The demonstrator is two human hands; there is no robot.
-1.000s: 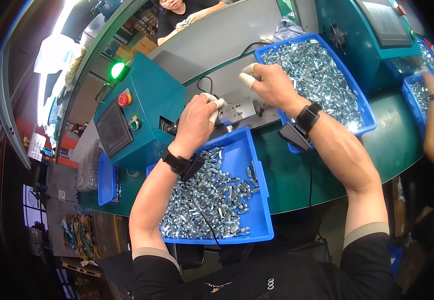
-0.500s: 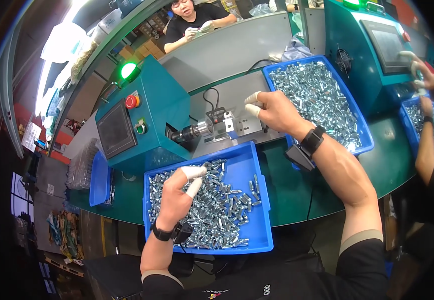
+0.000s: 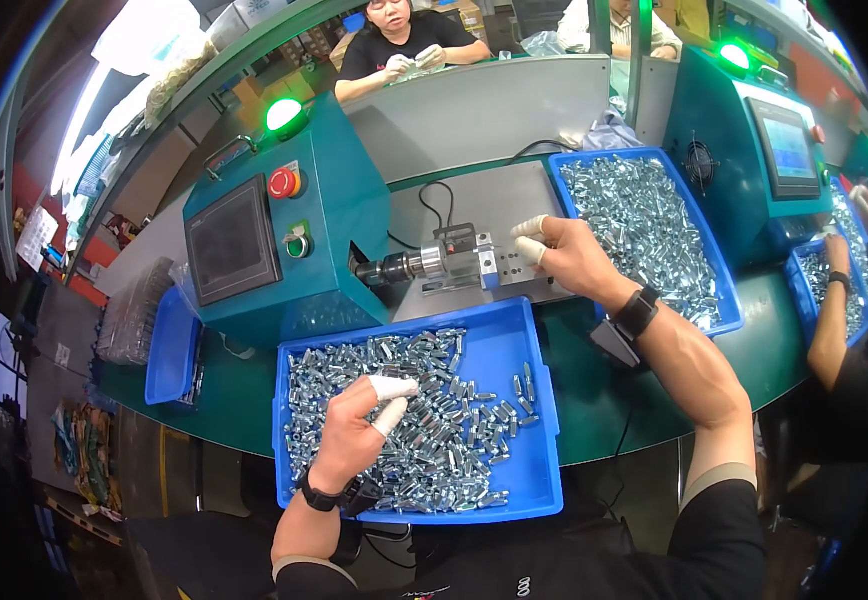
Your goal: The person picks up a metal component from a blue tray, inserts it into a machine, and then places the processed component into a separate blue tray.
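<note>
Just in front of the teal machine (image 3: 354, 190), metal parts (image 3: 444, 465) are heaped in a blue tray (image 3: 504, 335), and over them the left hand (image 3: 352, 435) is poised, grip narrow; whether anything is pinched cannot be told. To the machine's right, beside the metal fixture (image 3: 489, 262), the right hand (image 3: 579, 258) is held, grip narrow too, contents hidden.

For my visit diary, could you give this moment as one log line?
left hand: over metal parts in near tray | right hand: beside silver fixture | left lamp: green | held items: unclear
</note>
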